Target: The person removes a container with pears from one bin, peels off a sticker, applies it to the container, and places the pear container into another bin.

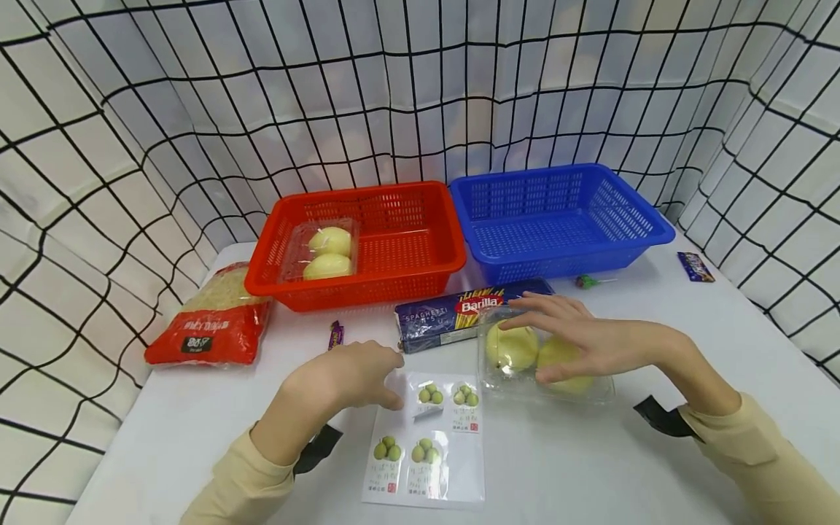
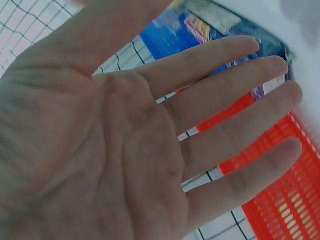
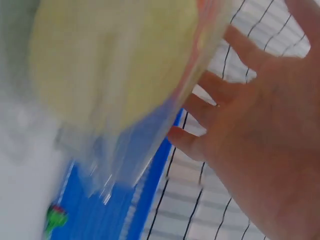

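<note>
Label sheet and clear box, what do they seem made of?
The label sheet looks like glossy paper or film; it catches glare. The clear box seems thin, shiny plastic: the yellow fruit shows through, and edges glint.

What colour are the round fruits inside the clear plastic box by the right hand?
The round fruits are pale yellow-green, clearest in the head view.

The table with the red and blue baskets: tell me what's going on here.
A person's right hand is spread over a clear pack of two yellow-green fruits, touching it or just above; I can't tell which. The left hand, fingers relaxed, is by the far left corner of a sheet of fruit-picture labels. A second clear two-fruit pack sits in the left of the red basket; the blue basket stands to its right.
</note>
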